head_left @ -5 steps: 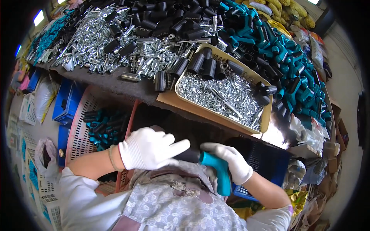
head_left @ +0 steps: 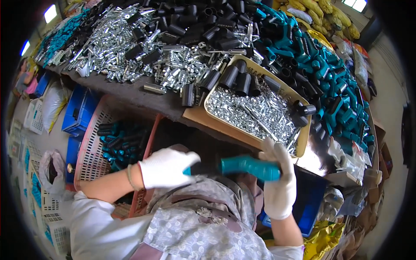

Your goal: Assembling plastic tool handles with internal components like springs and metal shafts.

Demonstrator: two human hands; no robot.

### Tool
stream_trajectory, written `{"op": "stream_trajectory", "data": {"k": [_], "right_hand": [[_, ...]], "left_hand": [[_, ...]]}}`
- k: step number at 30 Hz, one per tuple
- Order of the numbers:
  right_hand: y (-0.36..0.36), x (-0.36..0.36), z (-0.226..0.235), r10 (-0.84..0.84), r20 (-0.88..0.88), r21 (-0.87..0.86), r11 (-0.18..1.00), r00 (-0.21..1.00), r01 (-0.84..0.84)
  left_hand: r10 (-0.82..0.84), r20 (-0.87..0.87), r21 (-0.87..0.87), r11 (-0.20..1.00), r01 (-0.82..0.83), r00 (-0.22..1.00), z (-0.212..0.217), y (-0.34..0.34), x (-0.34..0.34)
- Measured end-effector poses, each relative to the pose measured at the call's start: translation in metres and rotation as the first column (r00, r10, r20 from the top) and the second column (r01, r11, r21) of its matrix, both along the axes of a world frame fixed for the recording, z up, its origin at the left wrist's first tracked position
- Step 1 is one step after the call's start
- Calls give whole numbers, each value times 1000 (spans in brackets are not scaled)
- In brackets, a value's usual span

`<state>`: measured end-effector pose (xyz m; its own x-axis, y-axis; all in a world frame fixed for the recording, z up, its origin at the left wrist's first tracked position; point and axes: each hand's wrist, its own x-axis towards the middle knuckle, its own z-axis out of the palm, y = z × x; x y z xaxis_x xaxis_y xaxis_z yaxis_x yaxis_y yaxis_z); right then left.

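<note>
Both my hands wear white knitted gloves. My left hand (head_left: pixel 167 168) is closed round the dark end of a teal-and-black tool handle (head_left: pixel 249 168), in front of my apron. The teal part is angled and points right; its black tubular part is blurred, and a small teal spot shows at the left fingers. My right hand (head_left: pixel 279 182) is upright with fingers stretched out, its palm against the right end of the teal part. Just beyond my hands, a cream tray (head_left: pixel 242 130) holds small metal parts, springs and black sleeves (head_left: pixel 229 77).
Piles of metal pins (head_left: pixel 112 43), black tubes (head_left: pixel 186 26) and teal handles (head_left: pixel 333 86) cover the bench. A pink perforated crate (head_left: pixel 89 160) with teal-black pieces stands at left. A blue bin (head_left: pixel 311 208) sits below right, beside crumpled yellow plastic (head_left: pixel 323 242).
The teal part has swung from pointing downward to lying nearly level. My right hand has gone from wrapping its side to an outstretched palm at its end. My left hand stays close by.
</note>
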<state>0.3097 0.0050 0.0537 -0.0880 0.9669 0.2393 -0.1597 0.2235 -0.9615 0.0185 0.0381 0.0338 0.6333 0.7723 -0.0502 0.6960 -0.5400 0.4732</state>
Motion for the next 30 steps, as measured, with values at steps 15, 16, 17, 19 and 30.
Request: {"op": "stream_trajectory", "data": {"k": [15,16,17,19,30], "right_hand": [[-8,-24,-6,-163,305,326,943,938,58],[-14,-42,-5,-167,247,406,912,954,55],[-8,-45,-5,-110,240,429,903,964,-4],[1,-24,-10,-96,215,235,971,972,44],[3,-31,10,-148,205,161,980,967,116]], "left_hand": [[366,351,-112,930,-350,862,-16,-10,-12],[301,322,-76,953,-292,898,-40,-10,-19],[179,227,71,977,-199,957,-38,-21,-14],[-215,175,270,949,163,961,-21,-32,-15],[-47,450,215,975,-57,892,-26,-18,-21]]}}
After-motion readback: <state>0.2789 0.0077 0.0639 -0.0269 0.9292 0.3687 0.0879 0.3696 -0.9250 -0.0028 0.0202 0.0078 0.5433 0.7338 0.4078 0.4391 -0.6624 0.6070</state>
